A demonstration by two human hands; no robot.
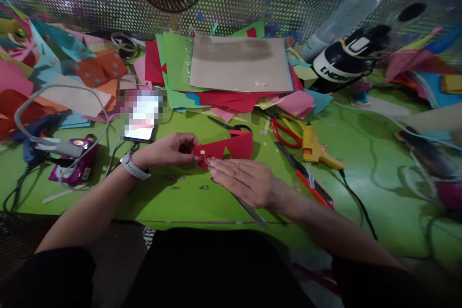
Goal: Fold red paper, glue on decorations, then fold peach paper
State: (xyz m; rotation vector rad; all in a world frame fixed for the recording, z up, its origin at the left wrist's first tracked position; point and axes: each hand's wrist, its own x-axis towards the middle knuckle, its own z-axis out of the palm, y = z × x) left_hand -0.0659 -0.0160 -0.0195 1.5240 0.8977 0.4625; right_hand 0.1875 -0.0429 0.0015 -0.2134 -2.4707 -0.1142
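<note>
My left hand (179,148) pinches the left end of a folded red paper strip (236,147), which has a triangular notch in its lower edge. Over the strip's lower left part reaches my right hand (245,180), its fingers closed on a slim metal tool (207,159); most of that tool is hidden, so its kind is unclear. Close to its tip, a small pale yellow square (202,152) shows on the red paper. From beneath my right hand a long flat metal strip (254,214) points toward the table's front edge. Several tiny metallic bits (204,187) lie below my hands.
Black-handled scissors (240,129) lie behind the strip. To the right are red-handled pliers (287,134), a red cutter (314,187) and a yellow glue gun (314,147). A lit phone (142,118) and a purple device (74,159) sit left. Paper stacks (241,65) line the back.
</note>
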